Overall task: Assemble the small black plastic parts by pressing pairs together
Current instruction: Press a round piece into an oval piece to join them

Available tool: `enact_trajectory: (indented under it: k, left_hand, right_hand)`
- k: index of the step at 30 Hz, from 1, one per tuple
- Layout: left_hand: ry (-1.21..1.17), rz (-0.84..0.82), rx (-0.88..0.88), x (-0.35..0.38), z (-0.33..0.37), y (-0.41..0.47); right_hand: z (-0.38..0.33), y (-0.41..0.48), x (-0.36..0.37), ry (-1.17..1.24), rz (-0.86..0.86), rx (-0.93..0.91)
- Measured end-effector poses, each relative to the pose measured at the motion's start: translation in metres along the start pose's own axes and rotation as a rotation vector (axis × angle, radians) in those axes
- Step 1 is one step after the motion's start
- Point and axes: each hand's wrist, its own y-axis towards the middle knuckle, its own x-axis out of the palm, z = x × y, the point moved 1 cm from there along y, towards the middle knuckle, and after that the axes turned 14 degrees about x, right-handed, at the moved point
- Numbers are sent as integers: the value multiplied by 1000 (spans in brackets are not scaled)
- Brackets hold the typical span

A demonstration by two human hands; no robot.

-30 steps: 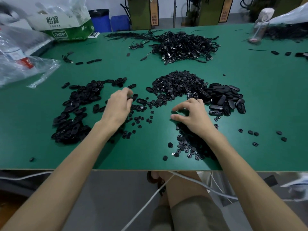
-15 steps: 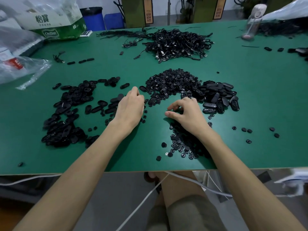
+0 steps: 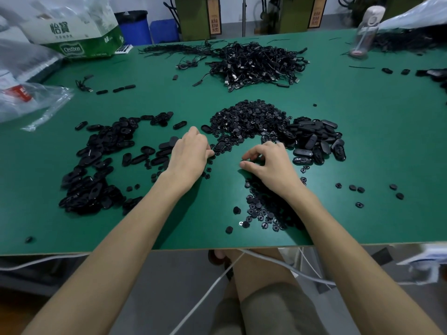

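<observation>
My left hand (image 3: 188,155) lies knuckles-up on the green table (image 3: 377,141), its fingertips curled down among black parts at the edge of the central heap of small round pieces (image 3: 249,119). What its fingers hold is hidden. My right hand (image 3: 271,163) rests beside that heap with curled fingers; thumb and forefinger are slightly apart and nothing shows between them. A spread of black oval shells (image 3: 96,165) lies left of my left hand. Another oval pile (image 3: 316,141) sits right of my right hand. More round pieces (image 3: 261,213) lie by my right forearm.
A tangle of black cables (image 3: 256,64) fills the far middle. A green and white carton (image 3: 77,37) and a clear plastic bag (image 3: 31,100) occupy the far left. A bottle (image 3: 365,30) stands far right. Stray round pieces (image 3: 353,187) dot the right side.
My left hand has slid to the right, from the oval shells towards the central heap. My right hand has kept its place and its pose.
</observation>
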Motion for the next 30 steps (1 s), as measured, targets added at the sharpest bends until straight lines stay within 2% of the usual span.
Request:
enact_trajectory:
  k: [4,14,20,22,26,30]
  left_hand:
    - [13,-51,-15,-2,0,4]
    - [28,0,-23,3,9,4]
    - [-53,-5,-69,-3,6,9]
    - [-221,50,-89,-4,12,8]
    - [-877,60,-180,-4,40,3]
    - [-1040,116,-217,12,53,-1]
  right_hand:
    - [0,0,0,-3,-5,7]
    - [-1,0,-1,-17,-6,14]
    - [0,0,-1,2,-17,14]
    - [-1,-1,-3,54,-5,-5]
    - [-6,-6,-7,269,47,-67]
    - [-8,-10,-9,355,101,-86]
